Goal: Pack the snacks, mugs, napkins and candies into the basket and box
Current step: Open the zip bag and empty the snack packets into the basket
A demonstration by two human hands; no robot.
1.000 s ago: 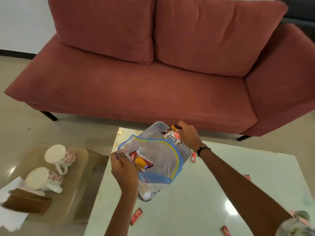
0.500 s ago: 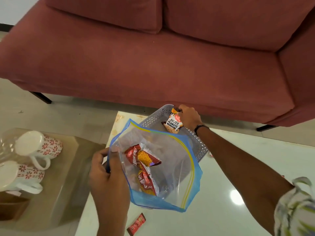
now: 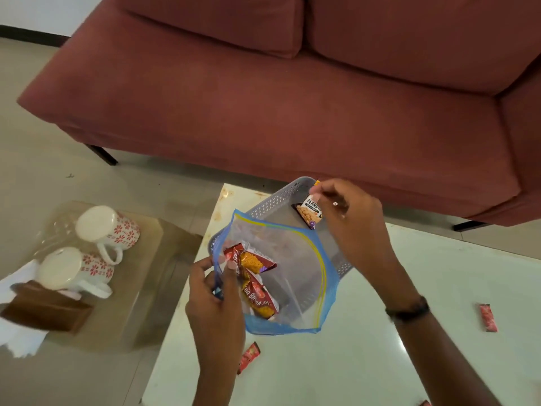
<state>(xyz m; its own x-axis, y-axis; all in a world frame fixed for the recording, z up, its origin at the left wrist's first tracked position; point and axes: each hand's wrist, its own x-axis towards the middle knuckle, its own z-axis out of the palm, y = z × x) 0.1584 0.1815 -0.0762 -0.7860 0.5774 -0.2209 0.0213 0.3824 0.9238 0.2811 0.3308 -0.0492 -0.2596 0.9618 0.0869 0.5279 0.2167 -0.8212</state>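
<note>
1. My right hand (image 3: 345, 212) pinches the top of a peanut packet (image 3: 309, 212) over the far end of the grey basket (image 3: 263, 205), which sits on the white desk (image 3: 409, 361).
2. My left hand (image 3: 213, 291) is closed on the rim of a clear zip bag (image 3: 295, 288) holding two more snack packets (image 3: 254, 276).
3. Still unpacked: red candies (image 3: 488, 317) scattered on the desk, and two mugs (image 3: 108, 228) and napkins (image 3: 17, 344) on the low glass desk at left.
4. I judge the packing barely begun; no box is visible.
</note>
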